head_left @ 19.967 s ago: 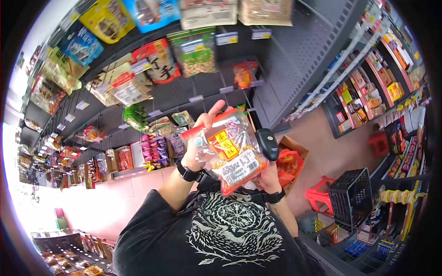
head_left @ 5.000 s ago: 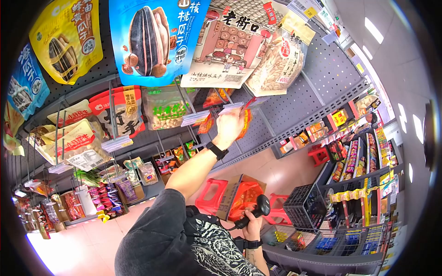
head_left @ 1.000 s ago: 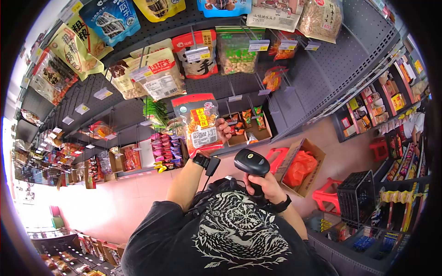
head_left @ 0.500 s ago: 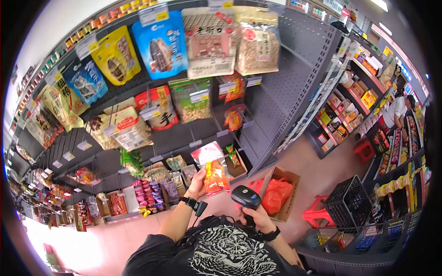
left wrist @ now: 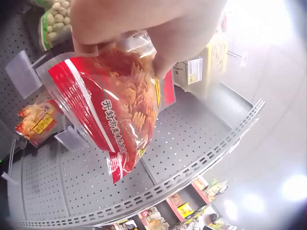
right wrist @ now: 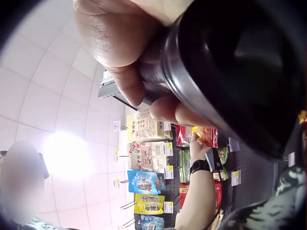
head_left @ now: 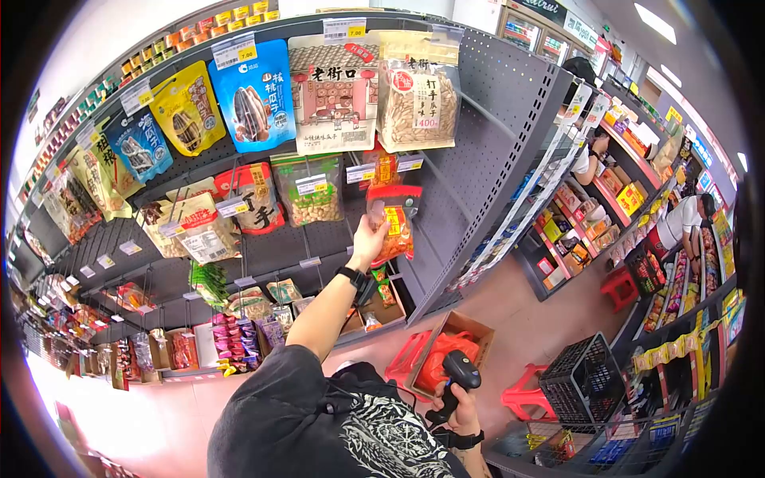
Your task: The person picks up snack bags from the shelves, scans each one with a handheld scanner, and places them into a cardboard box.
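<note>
My left hand [head_left: 369, 239] holds a red-topped clear snack bag [head_left: 394, 227] up in front of the shelf's right part, beside the green nut bag [head_left: 307, 191]. In the left wrist view the fingers and thumb of that hand [left wrist: 144, 28] pinch the bag [left wrist: 124, 96], which tilts with its red end low. My right hand [head_left: 464, 414] grips a black handheld scanner [head_left: 460, 370] low in front of my shirt. The right wrist view shows that hand [right wrist: 120, 43] curled round the handle, the scanner's dark head [right wrist: 230, 72] filling the upper right.
Seed bags [head_left: 333, 95] hang along the upper row. A smaller red snack bag [left wrist: 39, 122] hangs on a lower hook. On the floor are a cardboard box [head_left: 483, 328] with a red plastic bag, red stools [head_left: 526, 390] and a black crate [head_left: 586, 382]. A person in white [head_left: 681, 219] stands far right.
My left hand has moved up toward the hooks with the snack bag, its arm now stretched out. My right hand has shifted right and lower with the scanner, and the view has turned.
</note>
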Demonstrator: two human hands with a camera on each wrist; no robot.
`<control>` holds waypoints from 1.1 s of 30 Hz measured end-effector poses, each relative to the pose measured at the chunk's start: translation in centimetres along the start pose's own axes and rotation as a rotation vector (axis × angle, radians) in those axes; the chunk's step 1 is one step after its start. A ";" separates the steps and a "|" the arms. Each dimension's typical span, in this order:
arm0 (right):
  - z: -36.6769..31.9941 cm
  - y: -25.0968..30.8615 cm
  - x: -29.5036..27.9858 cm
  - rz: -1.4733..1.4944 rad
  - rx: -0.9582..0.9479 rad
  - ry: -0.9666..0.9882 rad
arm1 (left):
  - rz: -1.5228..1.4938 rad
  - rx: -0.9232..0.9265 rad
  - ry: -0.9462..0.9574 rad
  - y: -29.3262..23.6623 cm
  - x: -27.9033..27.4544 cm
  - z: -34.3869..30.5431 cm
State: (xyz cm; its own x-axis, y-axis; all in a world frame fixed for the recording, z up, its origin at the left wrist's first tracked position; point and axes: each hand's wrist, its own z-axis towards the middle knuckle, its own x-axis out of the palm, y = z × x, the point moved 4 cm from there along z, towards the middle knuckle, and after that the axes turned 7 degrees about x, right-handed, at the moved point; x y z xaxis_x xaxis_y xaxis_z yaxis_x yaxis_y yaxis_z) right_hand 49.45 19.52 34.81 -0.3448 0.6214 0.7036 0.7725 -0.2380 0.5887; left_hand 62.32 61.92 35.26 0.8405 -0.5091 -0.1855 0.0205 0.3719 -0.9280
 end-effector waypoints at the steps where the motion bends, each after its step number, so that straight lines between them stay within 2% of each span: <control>1: 0.5 0.2 0.3 0.038 -0.027 0.012 | -0.003 0.005 0.009 -0.4 0.0 0.6; 4: 2.1 0.2 1.2 0.074 -0.087 -0.020 | -0.027 0.005 0.046 -0.2 0.8 3.0; 5: 2.8 0.2 1.4 0.063 -0.097 -0.055 | -0.004 0.006 0.076 -3.1 -0.1 2.8; 7: 4.2 -0.1 1.8 0.018 -0.113 -0.109 | -0.013 0.015 0.126 -4.3 -0.6 3.1; 9: 6.0 -0.3 2.8 -0.028 -0.113 -0.155 | 0.017 0.048 0.177 -4.0 -0.9 3.7; 11: 7.5 -0.7 4.1 -0.054 -0.090 -0.128 | -0.076 0.102 0.176 -2.8 -0.8 4.5; 13: 8.9 -1.5 5.2 -0.037 -0.070 -0.181 | -0.121 0.141 0.168 -1.8 -0.6 5.0; 17: 11.1 -2.5 8.5 -0.054 -0.074 -0.291 | -0.123 0.050 0.237 -3.4 -1.2 5.5; 19: 11.6 -3.1 8.7 -0.084 -0.050 -0.267 | -0.108 0.087 0.256 -3.5 -0.7 5.9; 25: 11.6 -2.8 10.2 -0.121 -0.090 -0.380 | -0.063 0.056 0.271 -3.9 0.0 6.2; 27: 11.7 -3.0 9.9 -0.100 -0.080 -0.397 | -0.105 0.144 0.146 -4.0 -0.1 6.2; 31: 12.0 -3.2 10.2 -0.091 -0.056 -0.396 | -0.138 0.190 0.115 -3.9 -0.1 6.3; 33: 12.2 -2.6 11.6 -0.143 -0.096 -0.432 | -0.133 0.147 0.169 -3.8 -0.4 6.5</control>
State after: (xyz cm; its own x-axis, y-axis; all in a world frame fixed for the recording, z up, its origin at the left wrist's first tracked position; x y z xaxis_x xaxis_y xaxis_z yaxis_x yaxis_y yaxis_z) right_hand 49.91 36.42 36.60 -0.1749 0.9023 0.3941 0.6737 -0.1822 0.7162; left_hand 65.45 65.76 40.99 0.7227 -0.6792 -0.1280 0.2134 0.3954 -0.8934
